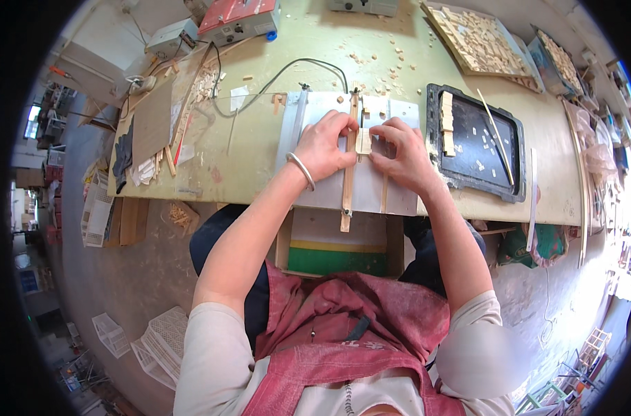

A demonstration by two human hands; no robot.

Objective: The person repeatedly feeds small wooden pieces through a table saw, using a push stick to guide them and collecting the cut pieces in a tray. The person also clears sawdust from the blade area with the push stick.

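Observation:
My left hand (323, 147), with a white bangle at the wrist, has its fingers curled at a wooden guide strip (346, 194) on a pale metal plate (405, 194). A small light wooden piece (364, 141) lies right of the strip, between my two hands. My right hand (400, 151) bends thumb and fingertips onto that piece's right side. A thin dark slot runs behind the piece, with small wooden cubes (340, 100) near it.
A black tray (471, 182) with stacked wooden pieces stands right, a board of blocks (475, 41) behind it. Control boxes (235, 21), a cable (287, 66), scraps (208, 83) and a dark glove (123, 156) lie back and left. An open drawer (336, 253) is below.

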